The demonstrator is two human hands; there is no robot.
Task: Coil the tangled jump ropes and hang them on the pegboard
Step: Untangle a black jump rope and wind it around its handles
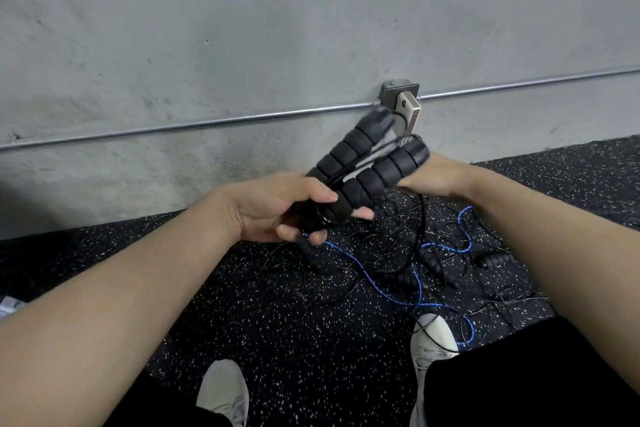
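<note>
Left hand [277,208]: centre of view, raised above the floor; fingers and thumb curled round the near ends of two black handles [367,166], with a loop of thin black cord gathered in the same grip.
Handles: foam, ribbed; side by side, tilted up and to the far right; far ends blurred, in front of the outlet box.
Right hand [433,177]: just right of the handles, mostly hidden behind them and blurred; whether it grips anything, or how wide its fingers stand, cannot tell.
Held cord [420,225]: black; drops from the handles in a curve to the pile below.
Tangle [398,253]: on the floor under and to the right of the hands; many thin black cords crossing; at least three more black handles lie in it, one below the left hand, others right of centre.
Blue rope [377,291]: braided; winds through the tangle from below the left hand toward the near right, passing beside the right shoe.
Floor [277,322]: black rubber, white speckle.
Wall [242,28]: grey concrete, far side; metal conduit [207,121] runs across it, rising to the right; outlet box [398,90] on the conduit with a pale plug-in block on it.
Shoes: two pale ones at the near edge; right shoe [433,340] touches the cords; left shoe [223,392] apart from them.
Legs: black trousers, near corners.
</note>
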